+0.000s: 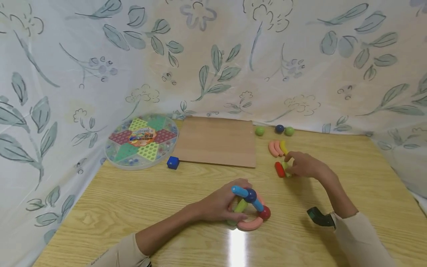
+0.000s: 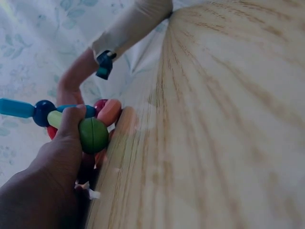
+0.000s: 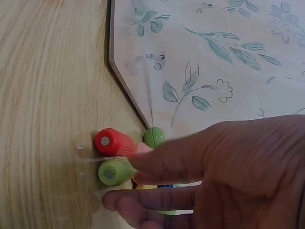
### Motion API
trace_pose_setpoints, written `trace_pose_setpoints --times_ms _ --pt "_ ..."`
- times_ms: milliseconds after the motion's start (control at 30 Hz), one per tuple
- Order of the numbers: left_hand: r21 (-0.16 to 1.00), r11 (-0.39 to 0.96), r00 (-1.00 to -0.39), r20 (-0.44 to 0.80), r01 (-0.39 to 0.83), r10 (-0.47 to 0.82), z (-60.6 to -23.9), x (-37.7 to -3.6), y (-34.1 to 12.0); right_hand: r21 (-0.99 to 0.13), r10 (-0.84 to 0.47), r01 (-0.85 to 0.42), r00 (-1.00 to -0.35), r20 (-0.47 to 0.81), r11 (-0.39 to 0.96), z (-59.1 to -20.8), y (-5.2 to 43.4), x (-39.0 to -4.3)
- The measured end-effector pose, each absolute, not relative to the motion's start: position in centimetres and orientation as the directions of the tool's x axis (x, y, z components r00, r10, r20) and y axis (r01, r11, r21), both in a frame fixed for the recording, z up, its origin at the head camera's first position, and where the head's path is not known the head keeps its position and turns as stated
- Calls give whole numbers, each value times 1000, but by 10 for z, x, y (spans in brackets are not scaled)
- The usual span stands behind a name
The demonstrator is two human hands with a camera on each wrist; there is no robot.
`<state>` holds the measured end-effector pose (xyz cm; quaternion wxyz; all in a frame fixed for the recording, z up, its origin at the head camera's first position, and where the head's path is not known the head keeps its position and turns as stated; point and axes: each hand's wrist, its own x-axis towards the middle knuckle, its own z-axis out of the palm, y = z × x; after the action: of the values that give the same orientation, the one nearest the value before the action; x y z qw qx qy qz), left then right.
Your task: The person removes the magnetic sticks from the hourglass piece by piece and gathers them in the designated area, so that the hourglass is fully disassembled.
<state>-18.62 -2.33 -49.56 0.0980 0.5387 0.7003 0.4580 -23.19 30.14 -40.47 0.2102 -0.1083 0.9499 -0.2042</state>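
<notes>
My left hand (image 1: pixel 233 204) grips a small magnetic toy structure (image 1: pixel 250 211) standing on the wooden table (image 1: pixel 133 207). The structure has a light blue rod (image 1: pixel 239 191), a dark blue ball (image 1: pixel 250 195), a red ball (image 1: pixel 265 213) and a pink curved piece (image 1: pixel 250 224). In the left wrist view my left hand's thumb (image 2: pixel 71 125) lies against its green ball (image 2: pixel 93 135). Farther right, my right hand (image 1: pixel 289 167) pinches a green rod (image 3: pixel 112 172) between finger and thumb. A red rod (image 3: pixel 114 141) lies right beside it and a green ball (image 3: pixel 155 137) just behind.
Pink and yellow curved pieces (image 1: pixel 277 147) lie behind my right hand, with three loose balls (image 1: pixel 279 129) near the floral cloth wall. A wooden board (image 1: pixel 217 141), a blue cube (image 1: pixel 172 162) and a round checkers board (image 1: pixel 141 141) sit at the back left.
</notes>
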Motion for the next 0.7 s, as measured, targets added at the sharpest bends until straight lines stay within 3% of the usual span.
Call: trace_pose_setpoints --times_ms 300,700 --pt "742 6 -407 361 671 839 -479 -179 -26 -384 -228 -101 -926 -302 918 -405 288 -230" --pt "752 9 -413 352 659 840 -462 -174 -28 -372 -258 -152 -932 -255 916 -413 283 -230"
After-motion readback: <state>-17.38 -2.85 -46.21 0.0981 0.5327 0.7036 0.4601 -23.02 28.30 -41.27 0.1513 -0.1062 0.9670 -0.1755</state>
